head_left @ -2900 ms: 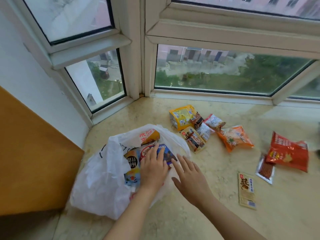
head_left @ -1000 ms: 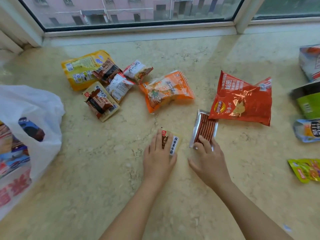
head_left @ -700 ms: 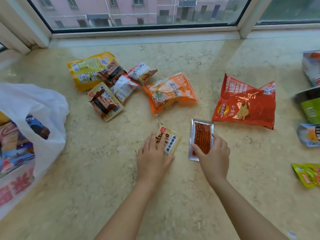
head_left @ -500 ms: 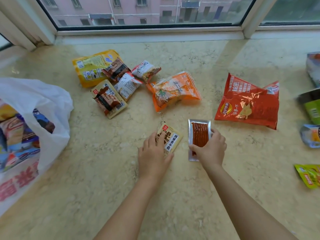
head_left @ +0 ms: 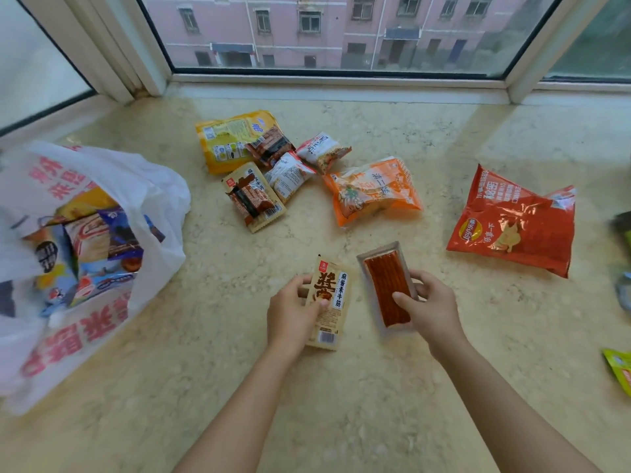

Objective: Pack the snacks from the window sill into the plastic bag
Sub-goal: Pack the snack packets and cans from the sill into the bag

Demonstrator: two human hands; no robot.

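Both packets have come up off the window sill (head_left: 341, 387): my left hand (head_left: 290, 312) now pinches the flat beige snack packet (head_left: 329, 302), and my right hand (head_left: 432, 307) the clear-wrapped red strip packet (head_left: 386, 285). I judge both ready for the white plastic bag (head_left: 112, 186) at left.

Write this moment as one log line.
left hand: holds beige snack packet | right hand: holds clear red-strip packet | plastic bag: left, partly filled

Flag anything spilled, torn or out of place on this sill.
Nothing spilled or visibly torn. The snacks lie loose on the sill; the plastic bag slumps open on its side, packets showing. Only the red chip bag looks crumpled.
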